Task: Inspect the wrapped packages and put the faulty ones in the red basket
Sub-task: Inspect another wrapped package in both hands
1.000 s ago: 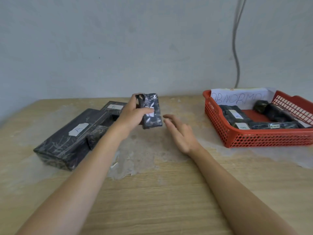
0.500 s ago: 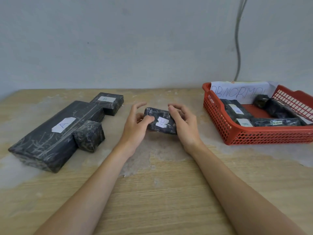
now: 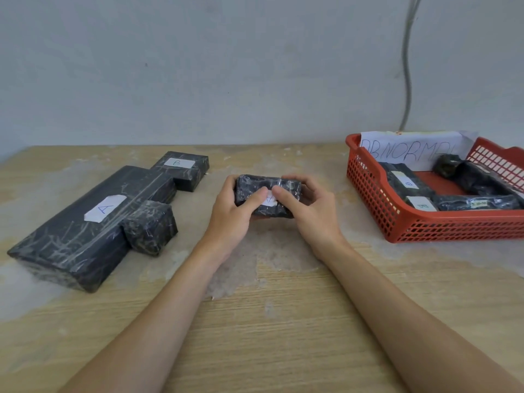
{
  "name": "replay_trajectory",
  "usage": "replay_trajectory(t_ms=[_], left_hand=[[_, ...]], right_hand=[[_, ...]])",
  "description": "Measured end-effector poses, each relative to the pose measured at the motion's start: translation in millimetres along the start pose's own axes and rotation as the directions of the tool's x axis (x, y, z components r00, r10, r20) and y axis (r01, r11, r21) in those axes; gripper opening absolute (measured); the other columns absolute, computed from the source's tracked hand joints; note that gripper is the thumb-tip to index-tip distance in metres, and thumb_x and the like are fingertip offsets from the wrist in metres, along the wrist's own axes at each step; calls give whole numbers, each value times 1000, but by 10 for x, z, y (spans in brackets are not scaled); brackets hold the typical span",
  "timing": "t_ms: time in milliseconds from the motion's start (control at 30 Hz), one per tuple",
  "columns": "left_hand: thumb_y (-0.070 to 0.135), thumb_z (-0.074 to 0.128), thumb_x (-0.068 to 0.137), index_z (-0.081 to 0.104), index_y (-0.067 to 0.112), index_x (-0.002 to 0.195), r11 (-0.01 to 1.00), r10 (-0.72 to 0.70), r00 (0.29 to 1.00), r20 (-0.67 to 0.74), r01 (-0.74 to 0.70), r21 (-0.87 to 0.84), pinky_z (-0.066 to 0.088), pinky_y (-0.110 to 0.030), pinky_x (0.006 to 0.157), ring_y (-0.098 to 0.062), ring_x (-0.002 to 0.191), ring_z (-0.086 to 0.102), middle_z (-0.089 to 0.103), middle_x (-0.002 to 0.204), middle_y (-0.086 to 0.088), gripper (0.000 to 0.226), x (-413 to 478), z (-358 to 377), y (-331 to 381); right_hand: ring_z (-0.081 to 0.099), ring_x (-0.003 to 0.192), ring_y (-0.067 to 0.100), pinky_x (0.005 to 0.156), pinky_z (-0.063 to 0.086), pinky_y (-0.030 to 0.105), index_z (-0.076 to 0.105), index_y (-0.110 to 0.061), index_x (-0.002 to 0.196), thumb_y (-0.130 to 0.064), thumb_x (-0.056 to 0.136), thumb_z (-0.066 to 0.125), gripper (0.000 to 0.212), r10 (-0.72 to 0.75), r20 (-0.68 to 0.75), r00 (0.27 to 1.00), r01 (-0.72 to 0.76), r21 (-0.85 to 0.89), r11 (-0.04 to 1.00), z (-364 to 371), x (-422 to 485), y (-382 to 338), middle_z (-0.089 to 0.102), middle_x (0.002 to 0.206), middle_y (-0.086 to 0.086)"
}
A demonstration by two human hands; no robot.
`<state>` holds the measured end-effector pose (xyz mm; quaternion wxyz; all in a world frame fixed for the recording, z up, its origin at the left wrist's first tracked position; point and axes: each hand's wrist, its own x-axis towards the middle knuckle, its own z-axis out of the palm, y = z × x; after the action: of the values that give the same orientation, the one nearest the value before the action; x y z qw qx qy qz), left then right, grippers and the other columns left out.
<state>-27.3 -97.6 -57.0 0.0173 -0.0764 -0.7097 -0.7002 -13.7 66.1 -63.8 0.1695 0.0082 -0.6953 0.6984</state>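
Note:
A small black wrapped package (image 3: 266, 185) with a white label is held just above the table's middle between both hands. My left hand (image 3: 231, 215) grips its left end and my right hand (image 3: 310, 209) grips its right end, with both thumbs pressed on the label. The red basket (image 3: 377, 205) stands at the right with a paper sign reading ABNORMAL and several black wrapped packages (image 3: 408, 182) inside. To the left lie a long package marked A (image 3: 85, 228), a small cube-shaped package (image 3: 150, 226) against it, and a package marked B (image 3: 183, 170).
The wooden table (image 3: 269, 321) has worn pale patches. A grey wall stands right behind it, with a cable (image 3: 407, 80) hanging down behind the basket.
My left hand brought the small package down from an upright raised hold to lie flat. My right hand came in and took its right end, and both thumbs closed onto the label.

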Motion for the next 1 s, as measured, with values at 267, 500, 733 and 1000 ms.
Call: replay_trajectory(t_ms=[267,500,733,1000], left_hand=[[66,65,87,61,29,113,1000,14,999,-37,-13,28,56,-55,103,-20,111,72,75,114,1,45,-35,27,11],[51,64,95,61,24,113,997,51,993,-110,-46,55,58,-52,99,-16,103,72,75,109,3,32,-38,31,28],[45,74,88,64,34,118,998,55,996,-69,-57,-31,57,-53,104,-14,112,73,77,115,8,34,-18,22,-4],[44,72,99,62,34,124,997,-6,1000,-16,5,-72,53,-36,108,-4,114,70,75,122,12,29,-34,22,7]], right_hand=[[78,90,21,82,63,40,73,-18,117,-25,107,63,16,97,20,995,-98,75,992,26,4,-9,83,100,8],[79,103,21,83,65,37,62,-20,141,-10,89,85,58,62,149,987,-79,106,991,16,-29,-29,80,115,8],[78,104,21,88,66,48,71,-21,132,-12,105,65,29,80,89,993,-96,188,978,-21,-4,-51,81,111,1],[76,114,24,84,66,53,63,-26,144,-23,101,73,44,53,133,990,-68,112,991,-59,-9,-54,76,127,0]])
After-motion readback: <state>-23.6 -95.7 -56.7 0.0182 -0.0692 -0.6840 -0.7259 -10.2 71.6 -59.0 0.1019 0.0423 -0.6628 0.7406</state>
